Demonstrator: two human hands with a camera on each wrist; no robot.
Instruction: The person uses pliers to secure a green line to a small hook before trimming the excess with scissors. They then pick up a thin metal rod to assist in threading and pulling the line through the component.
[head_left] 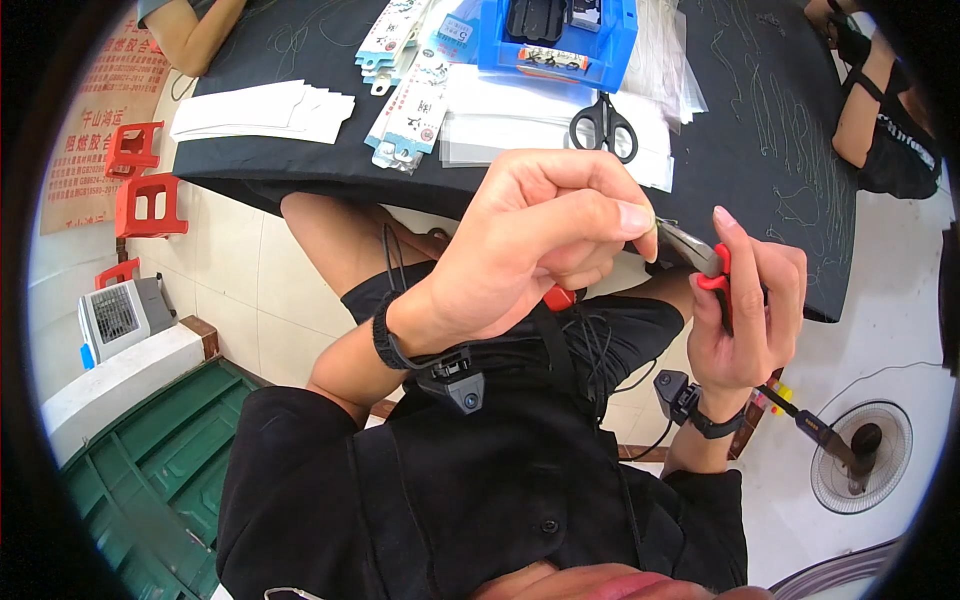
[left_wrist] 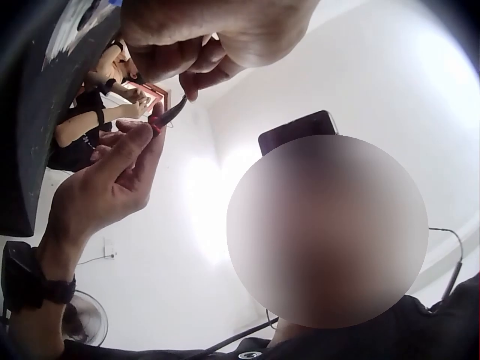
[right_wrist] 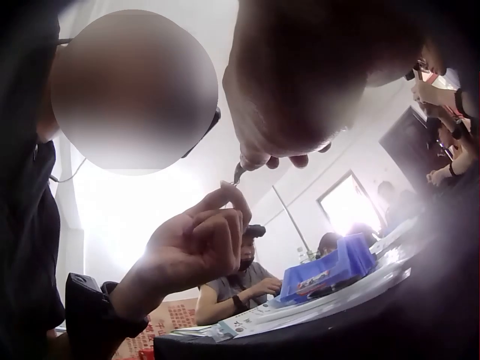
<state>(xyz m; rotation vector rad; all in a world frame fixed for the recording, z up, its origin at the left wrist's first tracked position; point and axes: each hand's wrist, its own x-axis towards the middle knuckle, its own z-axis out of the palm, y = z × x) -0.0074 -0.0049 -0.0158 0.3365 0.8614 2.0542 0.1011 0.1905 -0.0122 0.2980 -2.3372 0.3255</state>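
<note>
Our left hand (head_left: 530,235) pinches a tiny, unclear piece (head_left: 665,222); our right hand (head_left: 757,310) grips red-handled pliers (head_left: 706,260), tip beside it, near the worktop's (head_left: 300,160) front edge. Likely plier work, next needing steadiness.

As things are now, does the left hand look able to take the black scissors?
Probably yes: the scissors lie beyond the left hand, and the way to them looks free. But this hand pinches a small item at the tip of the pliers, so it should likely release that first.
</note>
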